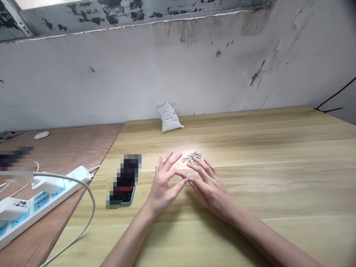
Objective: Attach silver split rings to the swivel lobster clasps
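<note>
Small metal ring (186,175), standing on edge and pointing up, its long axis too small to tell: being pinched narrowly by left hand (162,189), thumb to forefinger. Right hand (210,189) lying alongside, fingers spread, grip unclear. Loose metal rings (191,157) lying just beyond on wooden table (278,185).

The left hand (162,189) is held palm-down, thumb and forefinger pinched, just beside the right hand (210,191), spread-fingered.

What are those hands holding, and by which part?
A tiny metal ring, apparently pinched at its rim between the fingertips of the left hand and right hand.
</note>
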Demonstrator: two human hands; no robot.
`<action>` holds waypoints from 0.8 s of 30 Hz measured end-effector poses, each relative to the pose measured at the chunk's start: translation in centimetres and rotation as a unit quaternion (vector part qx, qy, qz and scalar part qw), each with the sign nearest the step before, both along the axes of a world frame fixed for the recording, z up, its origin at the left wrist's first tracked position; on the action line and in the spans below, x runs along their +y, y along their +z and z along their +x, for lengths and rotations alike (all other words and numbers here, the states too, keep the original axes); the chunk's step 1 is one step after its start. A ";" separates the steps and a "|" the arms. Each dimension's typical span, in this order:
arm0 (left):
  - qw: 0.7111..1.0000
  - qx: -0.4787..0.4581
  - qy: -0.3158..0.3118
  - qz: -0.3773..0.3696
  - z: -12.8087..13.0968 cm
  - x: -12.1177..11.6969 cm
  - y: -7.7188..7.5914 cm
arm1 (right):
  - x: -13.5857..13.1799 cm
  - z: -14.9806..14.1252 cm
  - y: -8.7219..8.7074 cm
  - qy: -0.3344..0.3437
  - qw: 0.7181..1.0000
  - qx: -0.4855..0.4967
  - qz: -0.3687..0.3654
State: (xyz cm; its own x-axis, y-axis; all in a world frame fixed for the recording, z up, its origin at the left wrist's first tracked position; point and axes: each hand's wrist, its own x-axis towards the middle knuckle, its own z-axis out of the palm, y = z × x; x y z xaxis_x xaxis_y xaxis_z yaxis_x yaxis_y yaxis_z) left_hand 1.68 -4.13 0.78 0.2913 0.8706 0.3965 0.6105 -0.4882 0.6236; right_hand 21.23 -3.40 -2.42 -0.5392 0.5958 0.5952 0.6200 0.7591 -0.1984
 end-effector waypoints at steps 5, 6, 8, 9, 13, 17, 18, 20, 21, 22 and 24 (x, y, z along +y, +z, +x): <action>0.996 -0.026 -0.044 -0.073 -1.0 0.4 0.1 | 0.4 0.8 0.1 0.029 0.999 -0.035 0.002; 0.995 -0.028 -0.050 -0.087 -1.2 0.5 0.2 | 0.4 0.9 0.3 0.036 0.999 -0.040 0.005; 0.992 -0.018 -0.066 -0.103 -1.6 0.5 0.3 | 0.5 1.1 0.6 0.049 0.998 -0.047 0.011; 0.991 -0.007 -0.079 -0.108 -1.8 0.5 0.4 | 0.5 1.1 0.7 0.055 0.997 -0.051 0.012; 0.989 0.011 -0.112 -0.100 -2.0 0.6 0.5 | 0.5 1.0 0.9 0.061 0.997 -0.051 0.007; 0.994 0.011 -0.090 -0.065 -1.8 0.6 0.3 | 0.3 0.7 0.9 0.041 0.999 -0.008 -0.012; 0.995 0.022 -0.082 -0.050 -1.7 0.7 0.2 | 0.2 0.6 0.9 0.041 0.999 0.000 -0.027; 0.996 0.058 -0.069 -0.011 -1.7 0.7 0.1 | 0.1 0.6 0.9 0.050 0.997 0.014 -0.064; 0.995 0.078 -0.064 0.006 -1.7 0.8 0.0 | 0.1 0.6 0.9 0.055 0.995 0.020 -0.083; 0.994 0.094 -0.058 0.019 -1.8 0.8 0.0 | 0.1 0.6 1.0 0.059 0.993 0.024 -0.100; 0.992 0.107 -0.056 0.023 -1.9 0.9 0.0 | 0.1 0.7 1.2 0.066 0.990 0.030 -0.124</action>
